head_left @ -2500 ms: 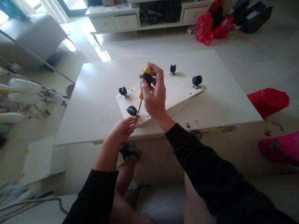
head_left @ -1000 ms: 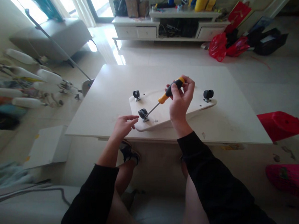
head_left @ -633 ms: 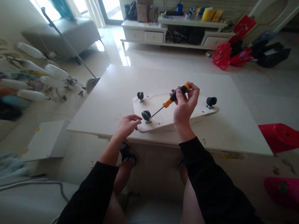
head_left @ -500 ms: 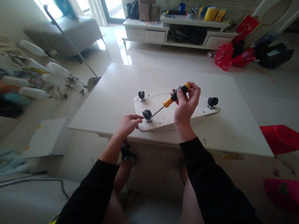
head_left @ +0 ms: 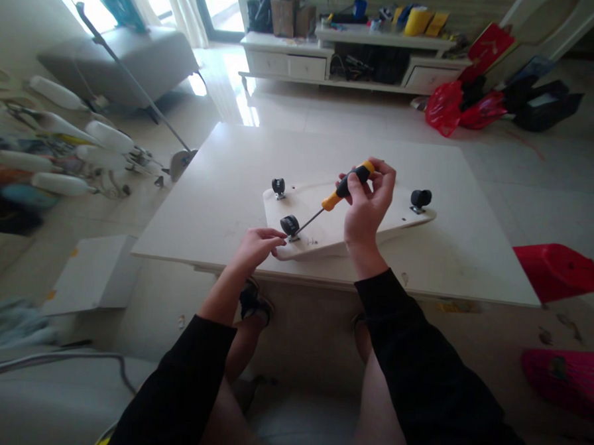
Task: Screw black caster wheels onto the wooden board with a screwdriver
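My right hand is wrapped round a screwdriver with a black and yellow handle. The screwdriver slants down to the left, and its tip meets the metal mount of a near-left black caster wheel. Beside that mount is my left hand, fingers stretched out and fingertips at the caster's base; thumb and forefinger are apart. The caster sits on a pale, flat board that tapers to the right. Two more casters show on it, one at the far left and one at the right end.
The board lies on a white table, close to its front edge. A red plastic stool or bucket stands off the table's right end. A white box is on the floor at left. Across the room stands a white cabinet.
The fingertips of my left hand have moved slightly right, closer in to the caster's base. The screwdriver stays at the mount. The whole view has shifted a little.
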Demonstrator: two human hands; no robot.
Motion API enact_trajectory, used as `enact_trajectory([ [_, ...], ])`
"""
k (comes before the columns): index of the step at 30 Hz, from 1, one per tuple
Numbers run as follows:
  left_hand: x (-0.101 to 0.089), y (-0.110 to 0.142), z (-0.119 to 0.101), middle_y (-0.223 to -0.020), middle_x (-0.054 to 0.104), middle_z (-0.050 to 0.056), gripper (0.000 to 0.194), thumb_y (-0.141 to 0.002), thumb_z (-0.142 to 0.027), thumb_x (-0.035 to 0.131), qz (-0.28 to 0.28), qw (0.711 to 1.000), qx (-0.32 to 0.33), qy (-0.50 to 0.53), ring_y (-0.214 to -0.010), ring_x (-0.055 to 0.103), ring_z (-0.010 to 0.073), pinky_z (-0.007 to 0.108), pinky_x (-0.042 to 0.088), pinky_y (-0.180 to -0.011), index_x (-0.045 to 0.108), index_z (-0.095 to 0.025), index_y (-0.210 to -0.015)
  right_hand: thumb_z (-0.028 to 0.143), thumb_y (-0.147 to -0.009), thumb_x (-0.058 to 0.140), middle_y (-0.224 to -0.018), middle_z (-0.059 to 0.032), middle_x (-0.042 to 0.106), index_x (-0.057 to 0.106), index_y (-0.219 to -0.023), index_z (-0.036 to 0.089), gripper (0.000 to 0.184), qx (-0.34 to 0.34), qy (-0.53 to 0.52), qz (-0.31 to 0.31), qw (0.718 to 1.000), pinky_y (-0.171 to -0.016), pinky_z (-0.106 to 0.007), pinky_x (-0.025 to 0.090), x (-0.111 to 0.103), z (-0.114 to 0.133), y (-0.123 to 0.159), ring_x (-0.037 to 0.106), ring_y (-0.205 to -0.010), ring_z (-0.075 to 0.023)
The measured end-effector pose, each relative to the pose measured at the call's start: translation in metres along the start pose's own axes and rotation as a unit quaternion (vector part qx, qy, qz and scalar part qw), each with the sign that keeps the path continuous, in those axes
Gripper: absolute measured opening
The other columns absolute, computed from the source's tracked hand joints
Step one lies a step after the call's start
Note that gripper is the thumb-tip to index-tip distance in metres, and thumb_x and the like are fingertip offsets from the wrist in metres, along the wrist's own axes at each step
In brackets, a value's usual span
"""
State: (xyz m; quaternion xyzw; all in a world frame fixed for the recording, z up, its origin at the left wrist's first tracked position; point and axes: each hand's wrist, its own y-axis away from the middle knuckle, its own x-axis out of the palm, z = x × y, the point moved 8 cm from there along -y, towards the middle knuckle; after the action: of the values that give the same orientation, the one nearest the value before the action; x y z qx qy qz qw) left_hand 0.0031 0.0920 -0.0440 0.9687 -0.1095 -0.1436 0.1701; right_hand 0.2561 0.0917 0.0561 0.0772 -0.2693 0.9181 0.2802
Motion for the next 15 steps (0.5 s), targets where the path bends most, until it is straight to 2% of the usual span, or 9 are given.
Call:
enact_trajectory([
  [3,0.0005,-0.0010,0.0012,-0.064,0.072,0.005,0.030,-0.070,-0.028,0.079,0.002,1.000,0.002,-0.008,-0.059,0.055,0.0129,0.027,0.040,-0.058,0.085,-0.012,-0.095,0.034,-0.093,0.063,-0.115,-0.0006,0.059,0.051,-0.127,0.035,0.036,-0.017,0.015,0.004,1.000,-0.089,-0.042,0.066,0.0007,0.0028,0.0006,0.074,-0.095,-0.0146],
  [10,-0.0021,-0.0039,0.0052,-0.068,0.073,0.006,0.039,-0.072,-0.032,0.079,0.011,1.000,0.004,-0.007,-0.059,0.052,0.0118,0.026,0.037,-0.058,0.085,-0.010,-0.104,0.033,-0.092,0.065,-0.116,-0.0004,0.058,0.051,-0.125,0.034,0.035,-0.017,0.006,-0.002,1.000,-0.087,-0.041,0.066,-0.0001,0.0022,0.0007,0.074,-0.094,-0.0145],
  [15,-0.0023,-0.0033,0.0059,-0.075,0.076,0.009,0.032,-0.071,-0.026,0.074,0.023,1.000,-0.007,-0.007,-0.058,0.053,0.0117,0.026,0.037,-0.056,0.085,-0.012,-0.098,0.034,-0.093,0.065,-0.118,-0.0010,0.058,0.051,-0.126,0.035,0.036,-0.015,0.018,0.005,1.000,-0.087,-0.040,0.066,0.0004,0.0016,0.0004,0.073,-0.095,-0.0146],
])
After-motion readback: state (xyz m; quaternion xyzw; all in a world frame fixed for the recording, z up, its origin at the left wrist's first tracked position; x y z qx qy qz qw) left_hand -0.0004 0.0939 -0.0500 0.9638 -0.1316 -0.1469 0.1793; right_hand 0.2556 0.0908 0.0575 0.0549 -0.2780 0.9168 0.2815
